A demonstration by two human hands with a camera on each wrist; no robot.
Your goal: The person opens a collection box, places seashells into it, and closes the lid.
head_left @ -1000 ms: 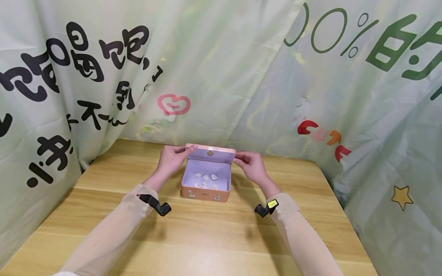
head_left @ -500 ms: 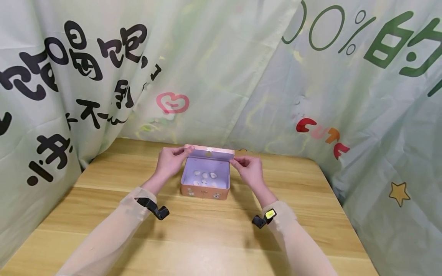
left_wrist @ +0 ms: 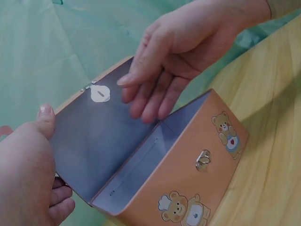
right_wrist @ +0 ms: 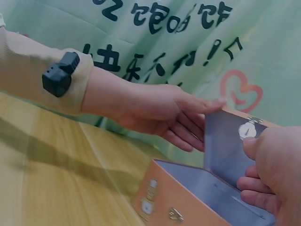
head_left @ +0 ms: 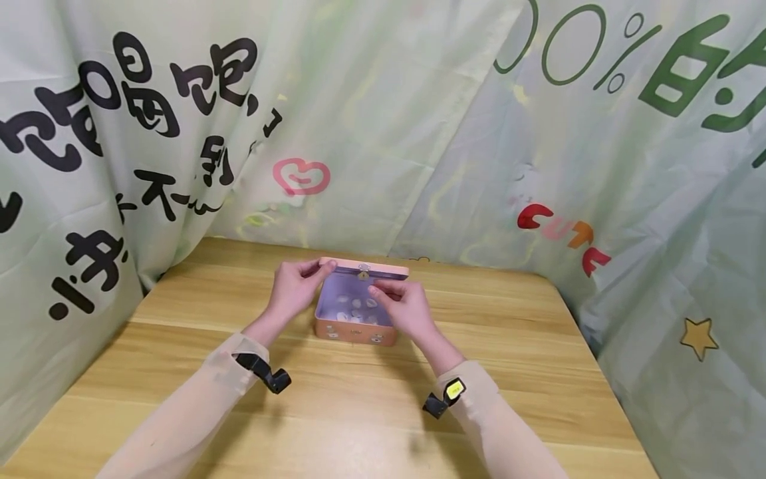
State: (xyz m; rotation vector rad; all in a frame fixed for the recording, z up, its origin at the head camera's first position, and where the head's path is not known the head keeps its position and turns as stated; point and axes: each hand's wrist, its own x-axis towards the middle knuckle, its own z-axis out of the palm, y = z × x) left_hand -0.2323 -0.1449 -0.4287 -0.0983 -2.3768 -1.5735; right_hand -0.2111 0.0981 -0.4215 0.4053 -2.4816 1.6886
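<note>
An orange-pink hinged tin box (head_left: 335,332) with a lilac inside stands on the table, bear pictures on its front. Several small whitish pieces (head_left: 356,304), kind unclear, lie in it. My left hand (head_left: 293,289) grips the left edge of the raised lid (left_wrist: 89,136), thumb on the rim and fingers behind. In front of the lid, my right hand (head_left: 407,309) hovers over the box's right side, thumb and fingers loosely bent, holding nothing. The lid's metal clasp (left_wrist: 100,93) is close to the right fingertips; a metal catch (left_wrist: 203,160) sits on the front wall.
The wooden table (head_left: 514,386) extends around the box. A printed pale green curtain (head_left: 371,120) hangs behind the table and along its sides. A small black camera (right_wrist: 57,81) is strapped to the left wrist.
My right hand has left the lid's right edge and moved left, in front of the lid. The lid has tipped further forward over the box, with my left hand still gripping its corner.
</note>
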